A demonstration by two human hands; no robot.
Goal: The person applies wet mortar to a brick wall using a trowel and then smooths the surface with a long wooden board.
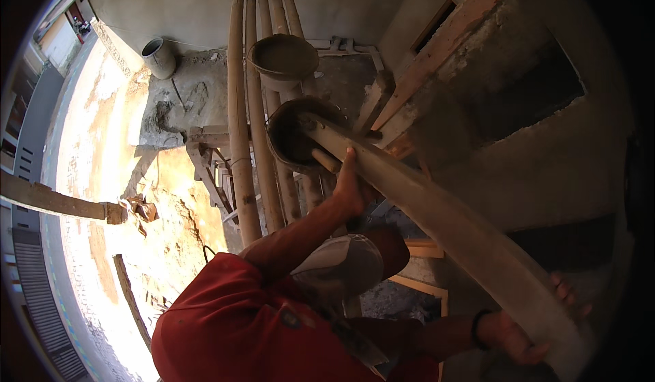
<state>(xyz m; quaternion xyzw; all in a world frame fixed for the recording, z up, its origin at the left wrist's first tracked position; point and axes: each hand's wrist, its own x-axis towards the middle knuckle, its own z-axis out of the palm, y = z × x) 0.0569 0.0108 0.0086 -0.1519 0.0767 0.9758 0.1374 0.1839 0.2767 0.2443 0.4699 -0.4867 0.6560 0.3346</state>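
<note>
A long grey board (443, 211), apparently smeared with mortar, slants from a dark bucket (273, 136) down to the lower right. My left hand (353, 189) grips it near its upper end, with the thumb on the edge and the other fingers mostly hidden. My right hand (515, 334), below a black wristband, supports the lower end from underneath, its fingertips showing past the far edge. Beside my left hand, a short tan rod like a tool handle (326, 159) sticks out over the bucket; whether I touch it is unclear.
The bucket rests on a scaffold of bamboo poles (239, 109), with a second bucket (285, 58) of grey mix behind it. Rough walls with a dark opening (525, 95) stand at right. A grey cylindrical container (159, 58) stands far left, beside sunlit ground (170, 211).
</note>
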